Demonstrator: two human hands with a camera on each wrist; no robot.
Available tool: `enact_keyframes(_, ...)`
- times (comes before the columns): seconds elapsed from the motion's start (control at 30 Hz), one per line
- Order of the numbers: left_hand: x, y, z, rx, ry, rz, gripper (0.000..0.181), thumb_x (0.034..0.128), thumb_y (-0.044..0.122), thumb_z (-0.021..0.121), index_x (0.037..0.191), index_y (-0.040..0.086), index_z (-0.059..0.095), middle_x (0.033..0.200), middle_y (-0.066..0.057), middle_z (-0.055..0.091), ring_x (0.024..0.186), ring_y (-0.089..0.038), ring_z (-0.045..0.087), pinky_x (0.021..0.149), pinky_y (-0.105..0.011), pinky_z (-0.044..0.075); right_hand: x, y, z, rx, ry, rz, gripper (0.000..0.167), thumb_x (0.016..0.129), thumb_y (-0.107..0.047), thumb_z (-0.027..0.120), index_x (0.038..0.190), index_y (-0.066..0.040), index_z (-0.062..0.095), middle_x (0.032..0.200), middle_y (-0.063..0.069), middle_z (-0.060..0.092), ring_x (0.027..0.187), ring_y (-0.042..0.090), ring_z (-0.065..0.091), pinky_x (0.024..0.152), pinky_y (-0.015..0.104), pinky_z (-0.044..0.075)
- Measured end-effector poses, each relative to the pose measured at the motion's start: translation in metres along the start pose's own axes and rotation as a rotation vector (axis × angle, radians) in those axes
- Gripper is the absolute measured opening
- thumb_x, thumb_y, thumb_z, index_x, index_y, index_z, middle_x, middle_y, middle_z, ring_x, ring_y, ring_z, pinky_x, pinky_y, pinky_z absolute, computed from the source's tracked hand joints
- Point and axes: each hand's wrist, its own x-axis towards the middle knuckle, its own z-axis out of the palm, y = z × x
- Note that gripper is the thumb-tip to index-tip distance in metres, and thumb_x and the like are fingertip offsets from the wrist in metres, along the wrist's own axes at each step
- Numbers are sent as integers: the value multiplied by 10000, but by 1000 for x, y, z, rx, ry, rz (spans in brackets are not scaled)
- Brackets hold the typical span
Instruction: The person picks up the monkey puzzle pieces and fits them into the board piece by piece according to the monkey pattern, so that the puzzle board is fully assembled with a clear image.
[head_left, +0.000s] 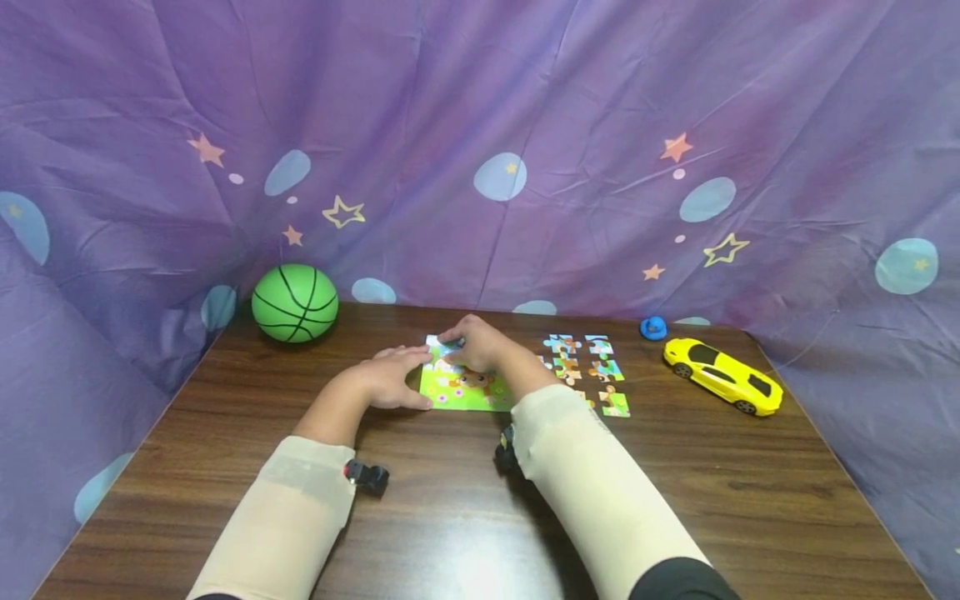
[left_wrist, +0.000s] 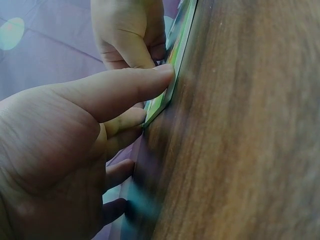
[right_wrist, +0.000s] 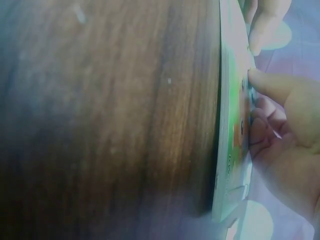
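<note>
A green picture puzzle (head_left: pixel 442 398) lies flat on the table, with a printed brown animal face and flowers. My left hand (head_left: pixel 390 379) is at its left side. In the left wrist view the thumb (left_wrist: pixel 161 76) touches the near corner edge and the other fingers reach along the left side. My right hand (head_left: pixel 480 343) is over the puzzle's upper left part, fingertips down on its surface. The right wrist view shows its thumb (right_wrist: pixel 272 85) on the picture and other fingers bent; whether they pinch a piece is hidden. Several loose puzzle pieces (head_left: pixel 615 402) lie to the right.
A green ball (head_left: pixel 295 302) with black lines stands at the back left. On the right are a yellow toy car (head_left: pixel 722 375) and a small blue object (head_left: pixel 653 328). A purple patterned cloth (head_left: pixel 420 167) hangs behind the wooden table (head_left: pixel 420 533).
</note>
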Motion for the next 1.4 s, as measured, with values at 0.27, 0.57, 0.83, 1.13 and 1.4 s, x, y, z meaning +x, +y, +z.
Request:
enact_keyframes(0.27,-1,1,0,0,-6,-2,929,924,523,765,1689,198,350,1805,-44,237,1673,-423,165,1323,-713,174,0,-2,2,1,6,18,447,994,-246,766,1436,-231,698,1527,110,535,1411,319,540,1284,515,399)
enact_keyframes(0.57,-1,0,-2,15,-17,-28,928,925,540,751,1698,245,330,1816,-8,200,1677,-425,143,1281,-788,166,2,-4,5,29,44,50,426,977,-232,785,1399,-233,725,1518,96,558,1412,313,542,1282,517,398)
enact_keyframes(0.83,3,0,1,23,-16,-30,920,921,532,745,1695,242,339,1813,-14,218,1674,-428,154,1270,-803,173,-7,1,-8,24,24,6,408,1041,-255,710,1444,-200,687,1519,92,590,1399,312,582,1245,517,456)
enact_keyframes(1.13,2,2,2,33,-6,-47,933,904,556,764,1690,268,352,1808,8,236,1673,-417,169,1258,-823,163,-40,30,-43,186,176,-62,438,1046,-280,700,1465,-161,655,1390,91,689,1307,294,656,1176,505,520)
enact_keyframes(1.4,4,1,2,18,-8,-44,931,908,547,764,1693,277,342,1812,26,217,1680,-405,146,1275,-805,140,-71,65,-65,191,274,-20,410,1041,-291,708,1429,-160,678,1335,92,743,1283,306,681,1146,515,540)
